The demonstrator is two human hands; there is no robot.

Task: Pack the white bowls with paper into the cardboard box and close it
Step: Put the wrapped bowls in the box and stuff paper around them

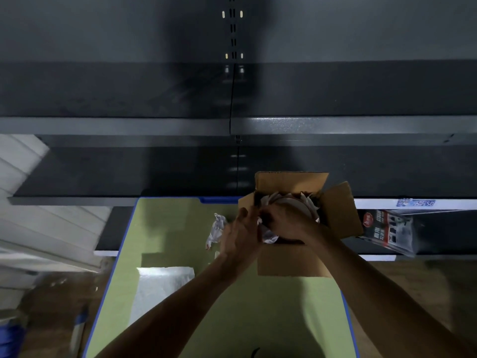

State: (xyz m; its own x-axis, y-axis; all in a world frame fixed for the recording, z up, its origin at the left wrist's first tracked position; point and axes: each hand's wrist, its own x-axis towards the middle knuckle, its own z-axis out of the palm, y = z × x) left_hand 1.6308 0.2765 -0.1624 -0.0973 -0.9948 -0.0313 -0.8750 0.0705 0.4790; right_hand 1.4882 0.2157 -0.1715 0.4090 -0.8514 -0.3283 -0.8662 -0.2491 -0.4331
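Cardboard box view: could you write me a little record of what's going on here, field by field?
Box: cardboard box on green table, flaps open
Inside: white bowl with packing paper around it
Right hand: pinches packing paper at the near-left corner
Left hand: at the box's left side, grip unclear
Spare: crumpled wad and flat sheet on the table

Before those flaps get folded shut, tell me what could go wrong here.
The cardboard box stands at the far right corner of the green table; pushing down could nudge it over the edge.
The white bowl shows bare on top, so the flaps may press straight on it.
A crumpled paper wad lies outside, left of the box, and might be forgotten.
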